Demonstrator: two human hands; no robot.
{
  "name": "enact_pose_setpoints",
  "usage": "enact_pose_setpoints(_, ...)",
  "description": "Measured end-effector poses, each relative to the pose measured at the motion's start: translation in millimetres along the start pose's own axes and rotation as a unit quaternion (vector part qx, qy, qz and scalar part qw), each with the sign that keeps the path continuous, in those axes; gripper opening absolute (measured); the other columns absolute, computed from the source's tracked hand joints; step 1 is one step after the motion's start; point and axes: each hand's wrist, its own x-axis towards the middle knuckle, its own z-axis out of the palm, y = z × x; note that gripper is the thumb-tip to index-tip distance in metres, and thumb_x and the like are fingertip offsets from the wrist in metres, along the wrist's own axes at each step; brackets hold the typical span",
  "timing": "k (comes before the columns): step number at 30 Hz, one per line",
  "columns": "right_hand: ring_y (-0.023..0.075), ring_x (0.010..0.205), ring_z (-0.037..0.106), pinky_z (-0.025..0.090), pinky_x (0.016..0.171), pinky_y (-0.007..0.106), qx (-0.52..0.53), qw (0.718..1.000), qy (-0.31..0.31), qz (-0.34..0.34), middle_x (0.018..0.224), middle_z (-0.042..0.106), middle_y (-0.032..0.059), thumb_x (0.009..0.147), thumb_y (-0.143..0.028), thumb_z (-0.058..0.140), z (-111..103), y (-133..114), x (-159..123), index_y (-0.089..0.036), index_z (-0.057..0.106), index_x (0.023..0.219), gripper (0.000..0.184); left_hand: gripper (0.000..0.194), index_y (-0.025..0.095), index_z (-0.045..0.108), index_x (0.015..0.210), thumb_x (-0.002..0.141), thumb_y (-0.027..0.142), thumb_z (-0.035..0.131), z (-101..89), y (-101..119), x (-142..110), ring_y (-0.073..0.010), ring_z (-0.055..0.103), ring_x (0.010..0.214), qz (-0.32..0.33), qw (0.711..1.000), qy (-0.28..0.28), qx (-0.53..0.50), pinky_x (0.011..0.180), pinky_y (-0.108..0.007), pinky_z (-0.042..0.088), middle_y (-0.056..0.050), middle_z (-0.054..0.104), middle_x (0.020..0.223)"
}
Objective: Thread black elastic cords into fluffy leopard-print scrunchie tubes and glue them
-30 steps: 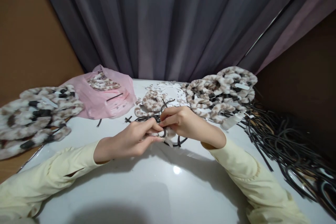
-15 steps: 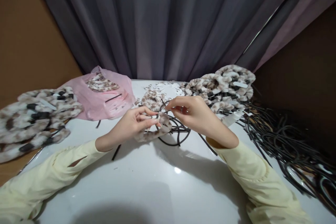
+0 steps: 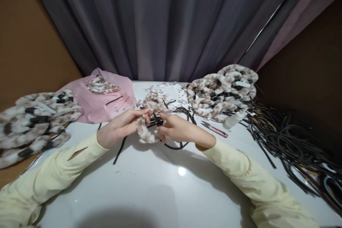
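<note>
Over the middle of the table, a small fuzzy plush band [image 3: 145, 132], white with brown patches, hangs in a curve between my hands. My left hand [image 3: 125, 124] pinches its upper end between thumb and fingertips. Close against that spot, my right hand [image 3: 178, 128] has its thumb and forefinger closed on the band's other side; the exact grip is partly hidden. Thin black cords [image 3: 192, 117] lie looped behind and beneath my right hand. Just beyond my fingers rests another patch of the same plush [image 3: 154, 98].
Plush bands are heaped at left [image 3: 37, 121] and right [image 3: 224, 89]. A pink plastic bag [image 3: 117, 108] holds more plush. Pink thread snips [image 3: 216, 129] lie beside a whitish bottle [image 3: 235, 118]. Black cords [image 3: 285, 146] pile up at right; small metal rings [image 3: 171, 89] scatter at the back.
My right hand has come down and left, close to my left fingertips. The plush band has turned and now hangs lower between them. The thread snips have come into view.
</note>
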Motion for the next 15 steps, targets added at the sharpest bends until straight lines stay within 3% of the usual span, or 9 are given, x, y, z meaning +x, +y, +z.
enact_pose_setpoints(2,0.0061,0.033,0.038,0.029,0.033,0.018,0.127,0.991,-0.046,0.026,0.061,0.065,-0.0004,0.084,-0.021,0.047,2,-1,4,-0.013,0.043,0.119,0.036,0.009,0.013,0.055,0.071,0.075,0.019,0.061,0.1,0,1,-0.0078,0.051,0.060,-0.021,0.997,0.002,-0.070,0.061,-0.019,0.047,0.000,0.053,0.066)
enact_pose_setpoints(4,0.0045,0.030,0.034,0.024,0.030,0.017,0.259,0.959,-0.105,0.051,0.059,0.062,-0.0006,0.086,-0.022,0.045,3,-3,7,-0.013,0.048,0.106,0.023,0.010,0.012,0.057,0.068,0.070,0.018,0.065,0.8,-1,1,-0.0084,0.052,0.060,-0.014,0.993,-0.001,-0.114,0.060,-0.019,0.047,0.000,0.055,0.066)
enact_pose_setpoints(7,0.0035,0.029,0.034,0.022,0.029,0.016,0.366,0.921,-0.114,0.072,0.053,0.056,-0.0032,0.086,-0.022,0.046,1,-3,9,-0.013,0.053,0.087,0.012,0.013,0.011,0.059,0.070,0.069,0.021,0.068,1.7,-3,0,-0.0080,0.051,0.057,0.060,0.996,0.012,-0.058,0.056,-0.019,0.043,-0.001,0.059,0.067)
enact_pose_setpoints(9,0.0033,0.029,0.033,0.021,0.029,0.017,0.354,0.930,-0.076,0.060,0.048,0.052,-0.0051,0.084,-0.024,0.051,-3,-2,8,-0.014,0.053,0.075,0.014,0.020,0.012,0.061,0.081,0.071,0.028,0.067,1.9,-5,-2,-0.0093,0.052,0.056,0.132,0.988,0.055,0.058,0.054,-0.020,0.041,-0.001,0.063,0.068)
enact_pose_setpoints(11,0.0035,0.030,0.032,0.020,0.029,0.018,0.298,0.952,-0.050,0.048,0.045,0.049,-0.0059,0.083,-0.026,0.053,-7,-4,5,-0.015,0.050,0.065,0.022,0.029,0.014,0.057,0.094,0.075,0.035,0.063,1.6,-8,-4,-0.0128,0.057,0.061,0.198,0.955,0.109,0.191,0.055,-0.022,0.041,-0.003,0.066,0.073)
enact_pose_setpoints(13,0.0037,0.031,0.031,0.021,0.032,0.019,0.207,0.977,-0.036,0.045,0.043,0.046,-0.0062,0.085,-0.027,0.050,-11,-7,2,-0.015,0.048,0.059,0.029,0.029,0.015,0.053,0.095,0.077,0.037,0.060,0.1,-13,-3,-0.0151,0.061,0.068,0.249,0.910,0.155,0.293,0.055,-0.023,0.042,-0.004,0.066,0.079)
enact_pose_setpoints(15,0.0041,0.036,0.032,0.023,0.037,0.019,0.075,0.997,-0.006,0.021,0.044,0.042,-0.0063,0.087,-0.027,0.049,-13,-10,-2,-0.015,0.047,0.056,0.033,0.021,0.017,0.050,0.089,0.080,0.034,0.057,-3.0,-20,0,-0.0130,0.060,0.064,0.315,0.845,0.188,0.389,0.053,-0.021,0.041,-0.003,0.064,0.079)
